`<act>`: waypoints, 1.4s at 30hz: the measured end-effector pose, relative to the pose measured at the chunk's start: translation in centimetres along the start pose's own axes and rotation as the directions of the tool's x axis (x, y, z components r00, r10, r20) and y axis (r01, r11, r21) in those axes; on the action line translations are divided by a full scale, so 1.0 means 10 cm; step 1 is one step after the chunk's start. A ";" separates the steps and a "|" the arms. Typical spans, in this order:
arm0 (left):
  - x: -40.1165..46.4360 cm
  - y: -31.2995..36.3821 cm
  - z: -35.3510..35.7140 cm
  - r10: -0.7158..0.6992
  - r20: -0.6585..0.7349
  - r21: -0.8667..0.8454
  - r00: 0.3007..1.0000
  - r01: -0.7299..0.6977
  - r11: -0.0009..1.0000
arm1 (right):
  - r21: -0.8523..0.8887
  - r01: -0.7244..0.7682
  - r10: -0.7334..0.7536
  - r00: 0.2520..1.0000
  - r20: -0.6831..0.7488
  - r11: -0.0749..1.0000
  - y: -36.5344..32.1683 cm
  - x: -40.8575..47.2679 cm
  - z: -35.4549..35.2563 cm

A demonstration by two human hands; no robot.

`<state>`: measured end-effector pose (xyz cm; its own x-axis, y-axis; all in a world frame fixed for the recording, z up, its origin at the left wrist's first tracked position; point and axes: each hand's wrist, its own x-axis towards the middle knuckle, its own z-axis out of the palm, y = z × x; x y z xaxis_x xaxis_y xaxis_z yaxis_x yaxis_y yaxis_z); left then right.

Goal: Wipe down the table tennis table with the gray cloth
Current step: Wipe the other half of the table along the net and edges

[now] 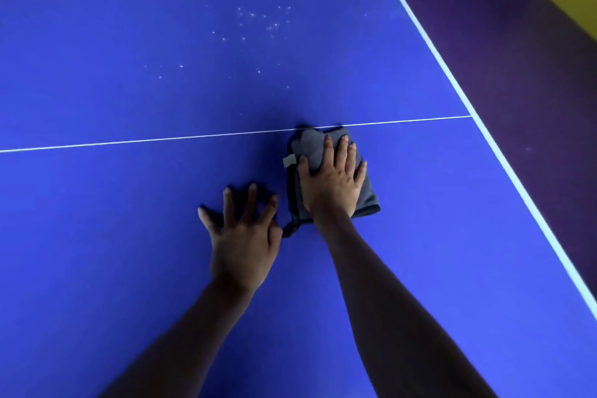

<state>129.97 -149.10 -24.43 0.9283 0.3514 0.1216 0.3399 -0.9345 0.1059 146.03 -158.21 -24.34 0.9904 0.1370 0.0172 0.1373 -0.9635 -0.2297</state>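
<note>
A: Head view is showing the gray cloth (pixel 336 168) lying folded at the white centre line (pixel 129 141), right hand (pixel 332 181) pressing it flat, fingers straight.

B: Risk?

A: It's likely bunching or skipping the white specks (pixel 258 26) beyond. Left hand (pixel 242 236) is resting splayed on the table (pixel 97 42), holding nothing, just beside the cloth.

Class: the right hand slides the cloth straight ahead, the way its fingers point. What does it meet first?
The white centre line, just past the cloth under the right hand; further on, probably the white specks.
</note>
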 end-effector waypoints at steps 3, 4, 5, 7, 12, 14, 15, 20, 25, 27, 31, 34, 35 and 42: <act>0.01 -0.01 -0.01 0.008 -0.017 -0.011 1.000 -0.008 1.000 | 0.020 0.032 -0.032 0.999 0.029 0.999 -0.05 0.31 -0.01; 0.01 -0.01 -0.02 0.008 -0.012 -0.013 1.000 -0.008 1.000 | 0.017 0.037 -0.037 0.999 0.039 0.999 -0.05 0.35 -0.01; 0.02 0.00 -0.03 0.005 -0.005 -0.010 1.000 -0.005 1.000 | 0.017 0.045 -0.045 0.998 0.044 0.999 -0.04 0.37 -0.01; 0.03 0.00 -0.04 -0.001 0.010 -0.009 1.000 0.001 1.000 | 0.020 0.079 -0.080 0.996 0.048 0.997 0.02 0.31 -0.04; 0.04 -0.04 -0.04 0.032 0.046 0.022 0.998 -0.033 0.999 | -0.026 0.091 -0.090 0.995 0.041 0.996 0.46 -0.32 -0.14; 0.05 -0.04 -0.09 0.025 0.093 0.004 0.995 -0.026 1.000 | -0.025 0.078 -0.077 0.997 0.013 0.997 0.69 -0.77 -0.19; 0.05 -0.04 -0.14 0.017 0.112 -0.003 0.994 -0.017 1.000 | -0.018 0.069 -0.069 0.998 0.003 0.997 0.79 -0.99 -0.22; 0.18 0.14 -0.42 -0.045 0.256 -0.022 0.966 0.052 0.998 | -0.066 -0.021 0.015 0.996 -0.084 0.998 1.32 -2.09 -0.30; 0.22 0.42 -0.43 0.112 0.194 -0.129 0.975 -0.088 0.988 | -0.133 -0.081 0.070 0.994 -0.088 0.988 1.48 -2.43 -0.32; 0.27 0.51 -0.33 0.137 0.203 -0.148 0.969 -0.108 0.983 | -0.132 -0.106 0.093 0.991 -0.101 0.986 1.46 -2.30 -0.29; 0.28 0.71 -0.11 0.021 0.157 -0.168 0.987 0.006 0.986 | -0.109 -0.129 0.114 0.984 -0.134 0.986 1.44 -1.71 -0.24; 0.28 0.81 0.04 -0.011 0.059 -0.127 0.998 0.018 0.992 | -0.061 -0.147 0.136 0.977 -0.162 0.987 1.37 -1.13 -0.22; 0.30 0.83 0.07 -0.014 0.031 -0.120 0.999 0.018 0.993 | -0.049 -0.148 0.138 0.977 -0.159 0.988 1.34 -0.94 -0.23; 0.26 0.84 0.19 -0.013 -0.049 -0.071 0.999 0.010 0.997 | -0.037 -0.114 0.112 0.992 -0.053 0.993 1.10 0.34 -0.25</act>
<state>135.56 -156.12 -25.06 0.9152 0.3660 0.1686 0.3371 -0.9246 0.1772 150.97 -168.93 -24.37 0.9990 0.0164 0.0426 0.0244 -0.9807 -0.1939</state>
